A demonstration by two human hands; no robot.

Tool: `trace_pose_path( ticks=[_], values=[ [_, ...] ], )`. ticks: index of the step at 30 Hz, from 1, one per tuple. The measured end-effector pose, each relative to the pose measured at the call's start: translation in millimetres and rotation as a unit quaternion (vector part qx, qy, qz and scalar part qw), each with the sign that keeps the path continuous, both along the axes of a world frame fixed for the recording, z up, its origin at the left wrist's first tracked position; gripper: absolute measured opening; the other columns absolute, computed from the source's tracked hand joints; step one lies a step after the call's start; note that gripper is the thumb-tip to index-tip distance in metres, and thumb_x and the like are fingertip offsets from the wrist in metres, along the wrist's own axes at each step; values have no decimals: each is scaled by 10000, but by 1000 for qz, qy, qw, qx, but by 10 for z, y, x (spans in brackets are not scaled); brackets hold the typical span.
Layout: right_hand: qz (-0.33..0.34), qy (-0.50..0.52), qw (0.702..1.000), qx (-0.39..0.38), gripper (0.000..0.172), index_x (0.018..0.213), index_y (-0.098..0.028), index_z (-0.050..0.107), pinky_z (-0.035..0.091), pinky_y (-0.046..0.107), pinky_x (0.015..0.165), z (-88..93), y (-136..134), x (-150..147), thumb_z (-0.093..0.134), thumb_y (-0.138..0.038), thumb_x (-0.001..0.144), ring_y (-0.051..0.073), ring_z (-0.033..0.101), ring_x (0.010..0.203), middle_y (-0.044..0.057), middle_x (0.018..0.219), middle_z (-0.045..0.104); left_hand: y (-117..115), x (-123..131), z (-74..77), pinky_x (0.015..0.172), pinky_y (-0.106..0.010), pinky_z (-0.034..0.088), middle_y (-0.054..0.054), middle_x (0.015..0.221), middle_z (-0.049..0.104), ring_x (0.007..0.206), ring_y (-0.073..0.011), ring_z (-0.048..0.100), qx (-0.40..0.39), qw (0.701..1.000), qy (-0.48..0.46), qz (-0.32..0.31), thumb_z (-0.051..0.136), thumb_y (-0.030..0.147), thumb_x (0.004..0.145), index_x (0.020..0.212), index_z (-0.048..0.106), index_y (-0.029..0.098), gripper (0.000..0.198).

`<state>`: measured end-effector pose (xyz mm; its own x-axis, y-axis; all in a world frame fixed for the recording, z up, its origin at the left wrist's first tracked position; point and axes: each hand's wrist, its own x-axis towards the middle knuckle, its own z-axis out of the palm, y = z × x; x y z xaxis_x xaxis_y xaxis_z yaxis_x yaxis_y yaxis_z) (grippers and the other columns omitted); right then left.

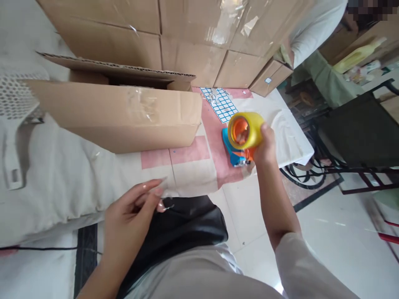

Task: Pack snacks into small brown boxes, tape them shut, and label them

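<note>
Gripping a tape dispenser [245,143] by its yellow roll in the closed right hand [265,145], over the tabletop [193,180], to the right of the open carton [131,108]; pinching a clear scrap [164,182] between thumb and fingertips of the left hand [134,211], near the front edge; too blurred to tell whether tape or film.

Likely to stick to the fingers or fold onto itself, if sticky and pinched so bunched; could nick skin on the shiny lower edge [241,164], probably a cutter, through a careless turn of the wrist; might crumple or snag the label sheet [220,104], lying just beyond, if lowered too far forward; could slip from the right hand, for want of a full hold round so wide a roll; might bump the co-worker's sleeve [314,39] beside the stack [187,54], by reaching too wide.
</note>
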<state>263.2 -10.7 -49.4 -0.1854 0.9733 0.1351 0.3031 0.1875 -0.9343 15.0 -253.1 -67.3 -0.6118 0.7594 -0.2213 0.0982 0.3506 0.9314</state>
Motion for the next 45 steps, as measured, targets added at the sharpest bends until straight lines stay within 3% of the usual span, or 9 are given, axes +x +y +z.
trace_pose_path(
  ticks=[7, 11, 14, 17, 23, 32, 37, 41, 45],
  values=[
    [-54, -47, 994, -85, 363, 846, -227, 634, 540, 414, 779, -172, 762, -95, 598, -588, 848, 256, 640, 870, 50, 874, 665, 22, -98, 50, 662, -234, 524, 57, 525, 640, 548, -103, 584, 37, 994, -83, -57, 711, 396, 868, 1143, 753, 207, 336],
    [-146, -137, 980, -2, 276, 986, -232, 613, 483, 495, 931, -9, 399, 86, 606, -465, 838, 291, 607, 1040, 69, 1048, 635, 16, -152, 35, 725, -272, 566, 72, 536, 647, 549, -115, 599, 30, 992, -106, -69, 716, 435, 867, 1474, 540, 208, 671],
    [-186, -206, 928, 249, 254, 1068, -237, 623, 393, 551, 1034, 259, -177, -88, 645, -345, 839, 330, 570, 1146, 97, 1130, 638, 24, -130, 71, 758, -295, 586, 97, 553, 644, 556, -120, 611, 30, 990, -113, -80, 700, 419, 883, 1625, 252, 243, 885],
    [-3, -212, 916, 342, 41, 906, -269, 664, 386, 540, 1013, 520, -686, -498, 655, -303, 885, 324, 605, 1051, 69, 931, 687, 16, -68, 145, 768, -289, 582, 100, 580, 640, 587, -121, 624, 49, 992, -104, -58, 672, 369, 894, 1636, 205, 238, 886],
    [371, -148, 908, 125, 112, 933, -230, 700, 484, 367, 781, 562, -984, -1222, 754, -308, 874, 197, 633, 818, 26, 866, 678, -33, -17, 143, 762, -269, 550, 101, 624, 662, 622, -114, 633, 79, 992, -86, -48, 641, 330, 909, 1621, 251, 246, 816],
    [265, -90, 901, 332, 100, 875, -250, 695, 434, 390, 713, 835, -841, -1053, 648, -194, 942, 200, 573, 739, 23, 760, 617, 242, -266, 23, 582, -273, 448, 57, 738, 732, 543, -150, 583, 21, 985, 149, -82, 614, 429, 944, 1636, 88, 213, 896],
    [194, -48, 931, 305, 143, 788, -272, 726, 436, 378, 652, 1295, -526, -1003, 745, -346, 909, 196, 543, 685, 24, 720, 615, 698, -805, 334, 1035, -484, 464, -144, 1274, 703, 1171, -313, 638, 235, 847, 470, 74, 673, 361, 889, 1435, 528, 228, 580],
    [277, -21, 935, 220, 216, 762, -259, 755, 461, 362, 673, 1504, -383, -1225, 790, -449, 857, 181, 557, 694, 17, 727, 629, 1075, -1111, 725, 1229, -602, 213, -108, 1606, 451, 1544, -355, 293, 187, 836, 513, -52, 562, 308, 941, 1556, 390, 296, 639],
    [331, -22, 933, 141, 267, 738, -218, 772, 460, 328, 693, 1469, -184, -1571, 822, -473, 799, 160, 584, 704, 10, 734, 656, 1241, -1197, 709, 1247, -657, 93, -100, 1401, 660, 1442, -289, 481, 121, 865, 463, -152, 371, 251, 1008, 1637, 162, 260, 663]
  ],
)
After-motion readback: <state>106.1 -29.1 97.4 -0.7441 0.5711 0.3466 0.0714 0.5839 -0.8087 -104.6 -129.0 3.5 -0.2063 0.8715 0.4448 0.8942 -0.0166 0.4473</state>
